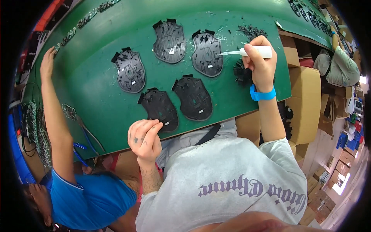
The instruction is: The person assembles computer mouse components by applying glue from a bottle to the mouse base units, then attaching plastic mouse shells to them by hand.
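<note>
My right hand (261, 62) grips a white squeeze bottle (258, 52) with a long thin clear nozzle. The nozzle points left, its tip over the right edge of the upper-right black plastic housing (207, 54). My left hand (145, 139) is closed, fingers curled together, with its fingertips at the lower end of the nearest housing (159, 108); anything inside them is hidden. Three more ribbed black housings lie flat around these: one at lower right (192, 98), one at upper middle (170, 41) and one at left (130, 71). Small white rectangles show on the housings.
Small black parts (252, 32) lie scattered at the green table's (96, 112) far right, with a darker heap (242, 73) beside my right wrist. At left, a co-worker's arm (56, 116) reaches past pliers (87, 131) toward circuit boards (68, 36). Cardboard boxes (305, 104) stand right.
</note>
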A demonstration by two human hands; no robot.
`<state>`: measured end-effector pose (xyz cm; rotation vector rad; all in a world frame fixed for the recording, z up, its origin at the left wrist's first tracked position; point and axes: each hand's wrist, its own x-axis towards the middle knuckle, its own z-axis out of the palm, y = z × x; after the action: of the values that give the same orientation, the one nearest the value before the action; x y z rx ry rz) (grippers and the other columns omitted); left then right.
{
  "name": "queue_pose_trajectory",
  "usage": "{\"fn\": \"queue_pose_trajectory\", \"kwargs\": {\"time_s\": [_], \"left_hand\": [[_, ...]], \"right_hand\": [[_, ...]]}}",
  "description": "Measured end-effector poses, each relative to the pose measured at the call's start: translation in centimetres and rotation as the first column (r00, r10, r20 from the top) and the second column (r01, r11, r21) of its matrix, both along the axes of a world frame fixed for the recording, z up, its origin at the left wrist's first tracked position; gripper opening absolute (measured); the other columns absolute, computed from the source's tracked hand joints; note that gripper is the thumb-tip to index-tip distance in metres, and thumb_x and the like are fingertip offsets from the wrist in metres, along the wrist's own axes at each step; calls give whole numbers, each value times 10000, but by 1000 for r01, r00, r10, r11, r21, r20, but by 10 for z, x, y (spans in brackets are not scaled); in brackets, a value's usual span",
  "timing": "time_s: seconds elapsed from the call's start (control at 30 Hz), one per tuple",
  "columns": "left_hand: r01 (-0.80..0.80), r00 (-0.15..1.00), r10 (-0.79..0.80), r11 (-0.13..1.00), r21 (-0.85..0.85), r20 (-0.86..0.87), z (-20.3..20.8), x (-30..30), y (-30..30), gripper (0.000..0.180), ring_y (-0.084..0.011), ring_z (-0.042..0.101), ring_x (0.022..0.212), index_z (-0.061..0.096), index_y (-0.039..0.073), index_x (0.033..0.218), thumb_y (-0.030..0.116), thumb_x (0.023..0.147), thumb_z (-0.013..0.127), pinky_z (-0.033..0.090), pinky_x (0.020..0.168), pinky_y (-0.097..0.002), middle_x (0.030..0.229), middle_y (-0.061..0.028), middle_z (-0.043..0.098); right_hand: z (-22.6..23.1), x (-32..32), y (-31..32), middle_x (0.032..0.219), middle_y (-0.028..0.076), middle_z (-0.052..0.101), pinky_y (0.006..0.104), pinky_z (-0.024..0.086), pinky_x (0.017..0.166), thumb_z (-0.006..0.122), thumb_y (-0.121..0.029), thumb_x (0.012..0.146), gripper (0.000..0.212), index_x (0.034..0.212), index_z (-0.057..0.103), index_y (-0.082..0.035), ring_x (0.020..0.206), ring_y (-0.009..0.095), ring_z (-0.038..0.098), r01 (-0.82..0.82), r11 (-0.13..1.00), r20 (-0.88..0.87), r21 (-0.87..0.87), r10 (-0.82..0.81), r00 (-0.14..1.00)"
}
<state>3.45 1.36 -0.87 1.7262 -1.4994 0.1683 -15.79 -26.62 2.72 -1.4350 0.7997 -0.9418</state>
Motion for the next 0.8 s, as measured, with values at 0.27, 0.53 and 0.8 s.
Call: {"fn": "queue_pose_trajectory", "kwargs": {"time_s": [0.27,0.53,0.8], "left_hand": [[-25,999,25,1000,8,27,-5,-2,-2,212,-251,644,772,708,21,833,3,652,598,526,696,-368,863,-80,680],[-38,999,38,999,4,31,-5,-2,-4,213,-249,643,766,707,13,821,-2,636,603,533,669,-359,860,-82,681],[-44,999,44,999,25,23,-3,-5,-3,169,-270,641,783,704,-10,812,-15,680,598,540,712,-369,864,-106,677]], "right_hand": [[-10,5,10,659,-25,587,195,398,521,768,-147,794,228,731,571,-50,594,28,508,48,958,-175,-284,-101,979],[-11,9,12,635,-25,591,197,390,497,786,-148,779,249,705,569,-52,575,25,507,56,952,-194,-302,-119,974],[-10,10,12,628,-27,588,199,397,505,787,-152,780,246,706,575,-54,578,25,511,44,952,-229,-304,-118,966]]}}
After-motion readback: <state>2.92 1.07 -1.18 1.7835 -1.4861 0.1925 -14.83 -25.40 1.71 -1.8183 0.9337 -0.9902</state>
